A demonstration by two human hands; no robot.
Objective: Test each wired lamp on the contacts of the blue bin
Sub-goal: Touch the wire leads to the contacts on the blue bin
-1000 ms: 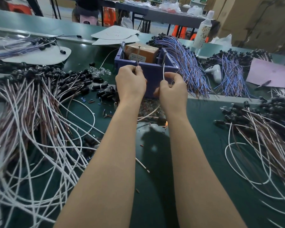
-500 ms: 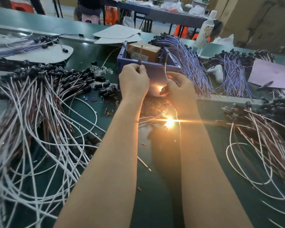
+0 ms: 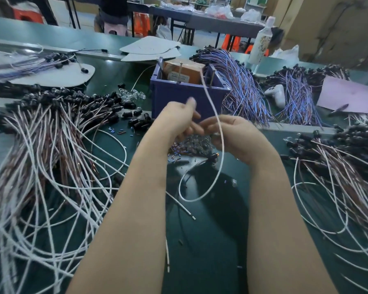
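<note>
The blue bin (image 3: 179, 96) stands just beyond my hands, with two metal contact posts (image 3: 181, 68) sticking up from its rim and a brown box inside. My right hand (image 3: 240, 139) is below the bin front and pinches a wired lamp's white wire (image 3: 220, 166), which rises toward the bin and loops down over the mat. Its black lamp holder (image 3: 214, 158) hangs under my hands with only a faint orange glow. My left hand (image 3: 174, 122) is blurred, its fingers spread loosely, and I see nothing held in it.
Large heaps of wired lamps lie to the left (image 3: 51, 128) and right (image 3: 344, 158). Blue-purple wire bundles (image 3: 242, 90) flank the bin. Loose clear bulbs (image 3: 191, 145) sit under my hands. A white bottle (image 3: 261, 43), pink paper (image 3: 348, 96) and cardboard pieces (image 3: 151, 49) lie farther back.
Both hands have dropped from the bin's contacts toward me. The lamp flared brightly half a second ago and is now nearly dark. My left hand has let go of its wire end.
</note>
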